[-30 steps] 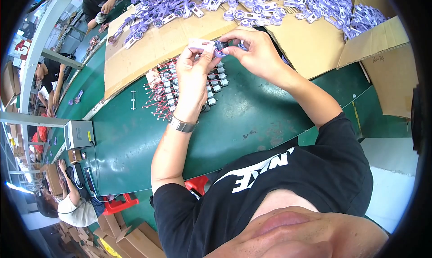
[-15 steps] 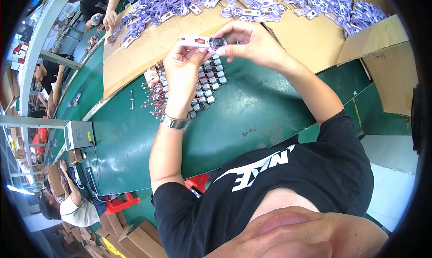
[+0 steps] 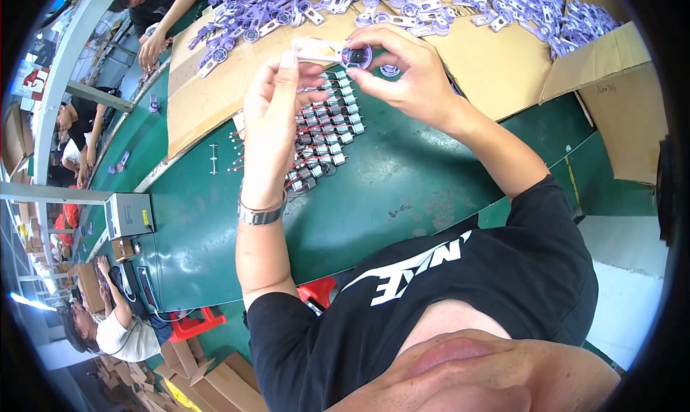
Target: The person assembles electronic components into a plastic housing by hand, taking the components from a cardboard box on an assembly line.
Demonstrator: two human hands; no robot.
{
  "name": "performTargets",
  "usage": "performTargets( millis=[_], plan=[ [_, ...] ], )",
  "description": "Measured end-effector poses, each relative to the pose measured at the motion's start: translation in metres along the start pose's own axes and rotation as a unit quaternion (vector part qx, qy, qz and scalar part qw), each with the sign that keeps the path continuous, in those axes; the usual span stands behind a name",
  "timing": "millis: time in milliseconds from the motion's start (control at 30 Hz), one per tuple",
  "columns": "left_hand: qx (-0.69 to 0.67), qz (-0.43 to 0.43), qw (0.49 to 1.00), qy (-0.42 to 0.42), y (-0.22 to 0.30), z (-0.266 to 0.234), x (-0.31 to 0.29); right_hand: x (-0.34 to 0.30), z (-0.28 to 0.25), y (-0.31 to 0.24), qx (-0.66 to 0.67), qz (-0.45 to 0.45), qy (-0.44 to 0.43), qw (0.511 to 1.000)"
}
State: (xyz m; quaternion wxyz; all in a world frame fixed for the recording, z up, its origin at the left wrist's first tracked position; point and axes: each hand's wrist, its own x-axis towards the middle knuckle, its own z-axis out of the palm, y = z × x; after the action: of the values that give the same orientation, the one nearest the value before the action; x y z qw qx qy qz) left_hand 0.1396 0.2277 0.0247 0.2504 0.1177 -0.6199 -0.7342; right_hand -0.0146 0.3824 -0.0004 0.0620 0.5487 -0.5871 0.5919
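Observation:
My right hand (image 3: 420, 74) pinches the round end of a pale purple plastic housing (image 3: 321, 50) between thumb and fingers. A dark round part sits inside that ring, and the flat arm of the housing points left. My left hand (image 3: 273, 106) is open beside the arm's left end, fingers spread; whether its thumb tip touches the housing I cannot tell. Below both hands, small silver motors (image 3: 332, 128) with red wires lie in rows on the green table (image 3: 374, 203), partly covered by my left hand.
A large heap of purple housings (image 3: 280, 9) covers cardboard (image 3: 489, 60) at the back. An open carton (image 3: 618, 117) stands right. Left are a grey box-shaped device (image 3: 129, 216) and a metal frame post (image 3: 61, 88). Co-workers sit along the left side.
My left hand has let go of the housing, moved a little left and nearer me, and spread its fingers. My right hand keeps the housing, now turned with its ring facing up.

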Motion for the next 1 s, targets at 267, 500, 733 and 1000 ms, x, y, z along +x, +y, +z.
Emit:
performTargets(
  millis=[267,500,733,1000],
  plan=[
    [0.053,0.085,0.994,0.052,-0.011,0.006,-0.001,0.001,0.002,0.005,0.247,0.179,-0.102,0.947],
    [0.041,0.057,0.996,0.051,-0.016,0.016,-0.002,0.002,-0.01,0.009,0.337,0.278,-0.244,0.866],
    [0.051,0.047,0.997,0.023,-0.02,0.024,-0.004,0.005,-0.02,0.014,0.294,0.349,-0.236,0.858],
    [0.023,0.06,0.998,0.025,-0.02,0.023,-0.002,0.003,-0.022,0.022,0.389,0.344,-0.261,0.814]
  ],
)
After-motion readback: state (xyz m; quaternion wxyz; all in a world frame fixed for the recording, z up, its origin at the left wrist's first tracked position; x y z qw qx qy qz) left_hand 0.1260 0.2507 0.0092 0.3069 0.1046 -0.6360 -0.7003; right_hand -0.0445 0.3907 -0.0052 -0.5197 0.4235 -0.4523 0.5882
